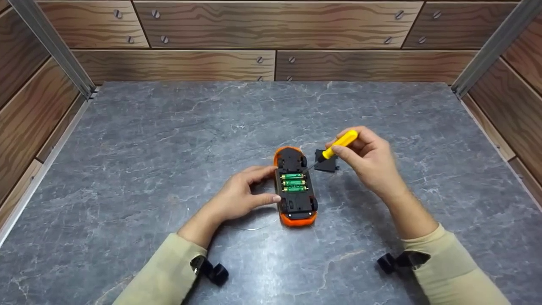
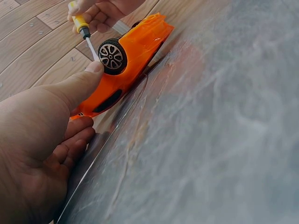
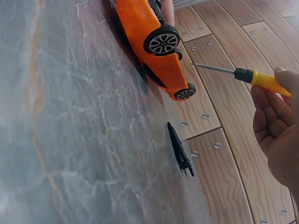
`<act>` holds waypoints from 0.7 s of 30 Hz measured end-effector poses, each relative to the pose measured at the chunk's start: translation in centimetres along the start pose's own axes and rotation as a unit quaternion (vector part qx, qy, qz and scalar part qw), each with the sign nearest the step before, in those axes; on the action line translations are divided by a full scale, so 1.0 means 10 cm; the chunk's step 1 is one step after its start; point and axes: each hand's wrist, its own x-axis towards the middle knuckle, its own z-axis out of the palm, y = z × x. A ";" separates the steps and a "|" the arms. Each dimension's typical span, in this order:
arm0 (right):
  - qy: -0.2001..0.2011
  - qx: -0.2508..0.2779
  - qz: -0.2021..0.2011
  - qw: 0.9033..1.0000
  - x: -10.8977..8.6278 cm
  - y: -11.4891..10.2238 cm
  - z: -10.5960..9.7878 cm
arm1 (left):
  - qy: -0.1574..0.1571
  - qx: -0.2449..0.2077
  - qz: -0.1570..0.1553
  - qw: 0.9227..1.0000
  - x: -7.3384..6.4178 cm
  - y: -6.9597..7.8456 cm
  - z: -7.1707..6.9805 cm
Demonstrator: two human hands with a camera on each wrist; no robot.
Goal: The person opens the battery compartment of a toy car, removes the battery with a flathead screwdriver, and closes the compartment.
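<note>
An orange toy car (image 1: 298,221) lies upside down on the table, its black underside facing up. In its uncovered battery bay sit three green batteries (image 1: 294,183). The left hand (image 1: 239,192) steadies the car from its left side, thumb by one wheel (image 2: 112,56) and fingers farther along the body. A yellow-handled screwdriver (image 1: 341,144) is pinched in the right hand (image 1: 374,163). Its shaft (image 3: 212,67) slants down to the batteries' right ends; whether the tip touches anything, I cannot tell. Beside the car lies a black battery cover (image 1: 325,163), partly behind the screwdriver.
A thin clear wire (image 1: 250,229) curves over the grey marbled table (image 1: 169,127) near the car's lower end. Wood-patterned panels (image 1: 275,25) stand at the back and sides, with metal posts (image 1: 55,46) at the corners.
</note>
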 end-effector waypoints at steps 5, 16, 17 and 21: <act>-0.011 -0.026 -0.017 0.999 0.00 0.02 0.01 | -0.001 -0.005 0.000 1.000 0.00 0.00 0.00; -0.012 -0.089 -0.048 0.995 -0.01 0.03 0.04 | 0.002 -0.008 0.011 1.000 -0.01 0.01 -0.01; -0.012 -0.092 -0.051 0.994 -0.01 0.03 0.04 | 0.002 -0.008 0.009 1.000 -0.01 0.01 -0.01; -0.014 -0.102 -0.060 0.993 -0.02 0.04 0.05 | 0.002 -0.008 0.009 1.000 0.00 0.01 0.01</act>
